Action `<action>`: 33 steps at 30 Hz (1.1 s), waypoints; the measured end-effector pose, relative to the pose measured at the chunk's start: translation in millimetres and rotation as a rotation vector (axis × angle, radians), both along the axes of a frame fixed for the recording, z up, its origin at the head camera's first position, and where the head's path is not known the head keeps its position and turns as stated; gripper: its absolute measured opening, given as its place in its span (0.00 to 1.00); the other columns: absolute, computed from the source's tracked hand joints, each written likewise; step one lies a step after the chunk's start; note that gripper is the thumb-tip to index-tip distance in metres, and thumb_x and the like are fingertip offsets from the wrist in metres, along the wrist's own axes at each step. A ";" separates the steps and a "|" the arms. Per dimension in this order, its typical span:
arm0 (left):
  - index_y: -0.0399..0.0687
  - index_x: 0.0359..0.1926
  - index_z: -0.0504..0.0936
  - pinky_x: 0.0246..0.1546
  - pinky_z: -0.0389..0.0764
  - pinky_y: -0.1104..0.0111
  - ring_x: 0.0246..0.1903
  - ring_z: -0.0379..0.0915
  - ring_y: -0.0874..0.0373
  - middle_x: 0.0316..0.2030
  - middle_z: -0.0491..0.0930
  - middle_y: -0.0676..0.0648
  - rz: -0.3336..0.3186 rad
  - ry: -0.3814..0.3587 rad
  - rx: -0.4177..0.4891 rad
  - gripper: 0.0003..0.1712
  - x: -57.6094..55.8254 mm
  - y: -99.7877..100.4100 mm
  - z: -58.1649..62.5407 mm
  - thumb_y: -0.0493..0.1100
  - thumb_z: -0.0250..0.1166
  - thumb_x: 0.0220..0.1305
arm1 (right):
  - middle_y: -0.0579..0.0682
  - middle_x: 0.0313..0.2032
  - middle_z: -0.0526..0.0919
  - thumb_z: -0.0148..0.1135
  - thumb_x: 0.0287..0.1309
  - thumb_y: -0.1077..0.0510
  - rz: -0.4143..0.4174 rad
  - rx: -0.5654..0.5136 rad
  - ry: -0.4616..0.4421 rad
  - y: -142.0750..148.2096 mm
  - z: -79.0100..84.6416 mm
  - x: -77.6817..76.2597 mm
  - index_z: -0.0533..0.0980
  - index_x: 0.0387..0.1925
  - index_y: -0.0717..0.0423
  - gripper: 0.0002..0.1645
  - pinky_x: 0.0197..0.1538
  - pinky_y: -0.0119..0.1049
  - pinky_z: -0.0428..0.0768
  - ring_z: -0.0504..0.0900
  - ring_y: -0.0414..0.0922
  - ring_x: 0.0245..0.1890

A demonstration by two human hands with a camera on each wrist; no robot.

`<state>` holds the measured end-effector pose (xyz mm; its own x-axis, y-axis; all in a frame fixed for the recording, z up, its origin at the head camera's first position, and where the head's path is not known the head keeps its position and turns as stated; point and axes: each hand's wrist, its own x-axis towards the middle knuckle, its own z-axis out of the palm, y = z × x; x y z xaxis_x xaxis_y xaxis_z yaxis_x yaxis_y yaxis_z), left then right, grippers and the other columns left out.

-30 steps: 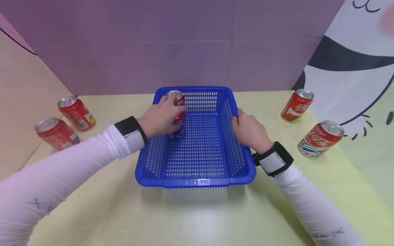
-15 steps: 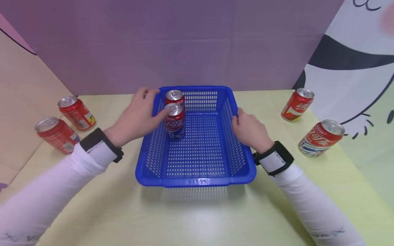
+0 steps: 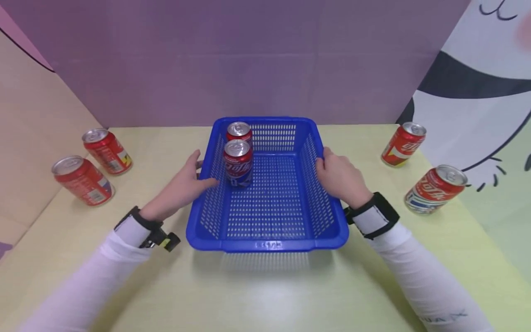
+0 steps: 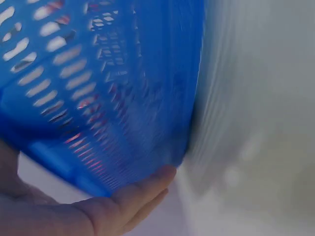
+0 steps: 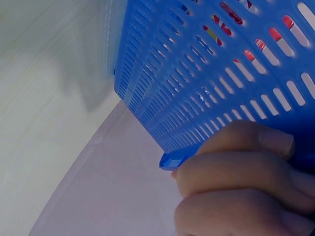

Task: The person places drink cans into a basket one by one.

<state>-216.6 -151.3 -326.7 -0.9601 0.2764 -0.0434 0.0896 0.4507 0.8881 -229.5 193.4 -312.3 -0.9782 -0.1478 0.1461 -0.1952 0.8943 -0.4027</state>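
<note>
A blue plastic basket (image 3: 265, 245) with slotted walls sits in the middle of the table in the head view. Two red soda cans stand upright inside it along the left wall, the front can (image 3: 238, 166) overlapping the back can (image 3: 239, 130). At the basket's left side is my left hand (image 3: 180, 189), thumb over the rim and fingers extended along the outer wall. The left wrist view shows those straight fingers (image 4: 133, 201) beside the slots. My right hand (image 3: 342, 177) grips the right rim, its fingers (image 5: 231, 172) curled under it in the right wrist view.
On the left of the table stand two more red cans, a rear can (image 3: 108, 151) and a nearer can (image 3: 84, 180). Two others are on the right, a rear can (image 3: 404, 144) and a nearer can (image 3: 435, 189). A purple wall panel (image 3: 257, 64) rises behind the table.
My left hand has let go of the front can, left the basket's inside and come down to the outside of its left rim. The right hand keeps its grip on the right rim.
</note>
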 end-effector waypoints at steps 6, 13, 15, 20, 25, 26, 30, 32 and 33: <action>0.37 0.75 0.44 0.49 0.79 0.51 0.56 0.69 0.33 0.62 0.65 0.30 -0.053 -0.145 0.324 0.44 -3.3 0.2 -15.2 0.28 0.53 0.61 | 0.62 0.27 0.75 0.39 0.72 0.55 0.014 -0.012 -0.003 -0.6 -3.2 -0.1 0.68 0.44 0.67 0.18 0.21 0.49 0.78 0.79 0.55 0.23; 0.33 0.73 0.46 0.52 0.76 0.49 0.57 0.68 0.33 0.62 0.64 0.29 -0.075 -0.121 0.278 0.43 -7.5 0.1 -8.8 0.28 0.54 0.58 | 0.60 0.26 0.75 0.39 0.73 0.55 0.022 -0.032 -0.015 0.9 -1.8 -3.7 0.68 0.45 0.66 0.17 0.21 0.46 0.78 0.79 0.53 0.23; 0.33 0.72 0.47 0.53 0.76 0.50 0.57 0.68 0.34 0.62 0.64 0.30 -0.083 -0.116 0.281 0.43 -8.9 0.9 -8.7 0.28 0.54 0.57 | 0.60 0.26 0.75 0.39 0.73 0.55 0.018 -0.030 -0.012 2.2 -1.2 -4.1 0.68 0.45 0.66 0.17 0.21 0.46 0.78 0.79 0.53 0.23; 0.33 0.72 0.48 0.53 0.76 0.53 0.57 0.68 0.34 0.62 0.64 0.30 -0.083 -0.116 0.297 0.42 -10.7 3.6 -11.5 0.28 0.54 0.57 | 0.60 0.27 0.75 0.40 0.73 0.56 0.015 -0.038 -0.014 4.7 -0.3 -2.9 0.68 0.44 0.66 0.17 0.22 0.45 0.77 0.79 0.53 0.23; 0.32 0.72 0.46 0.53 0.75 0.53 0.57 0.68 0.34 0.62 0.64 0.29 -0.063 -0.127 0.301 0.43 -9.1 2.6 -12.1 0.28 0.54 0.57 | 0.59 0.26 0.75 0.39 0.73 0.56 0.033 -0.070 -0.041 4.2 -1.0 -3.7 0.68 0.45 0.66 0.16 0.21 0.42 0.77 0.79 0.51 0.22; 0.32 0.72 0.46 0.53 0.75 0.52 0.57 0.68 0.34 0.62 0.63 0.29 -0.063 -0.127 0.303 0.43 -9.0 2.4 -12.1 0.28 0.54 0.57 | 0.59 0.26 0.75 0.39 0.73 0.56 0.037 -0.071 -0.048 4.6 -0.5 -3.9 0.68 0.45 0.66 0.17 0.21 0.41 0.77 0.79 0.51 0.22; 0.33 0.73 0.45 0.54 0.75 0.52 0.58 0.68 0.35 0.63 0.63 0.29 -0.068 -0.129 0.302 0.44 -7.9 1.3 -12.1 0.28 0.53 0.58 | 0.59 0.29 0.77 0.39 0.75 0.50 0.073 -0.104 -0.122 12.4 9.5 -4.1 0.68 0.58 0.68 0.26 0.24 0.41 0.78 0.79 0.51 0.24; 0.33 0.73 0.44 0.55 0.74 0.51 0.58 0.67 0.35 0.63 0.63 0.30 -0.067 -0.131 0.298 0.44 -6.9 0.7 -11.7 0.28 0.53 0.58 | 0.59 0.30 0.79 0.40 0.75 0.43 0.071 -0.099 -0.151 22.4 21.8 -2.8 0.65 0.64 0.69 0.34 0.29 0.44 0.80 0.81 0.51 0.26; 0.33 0.73 0.44 0.55 0.74 0.51 0.58 0.67 0.35 0.63 0.63 0.30 -0.067 -0.130 0.297 0.44 -6.3 0.5 -11.2 0.28 0.53 0.58 | 0.61 0.32 0.80 0.40 0.74 0.40 0.065 -0.080 -0.148 29.0 29.6 -1.4 0.63 0.66 0.69 0.38 0.33 0.46 0.80 0.81 0.52 0.28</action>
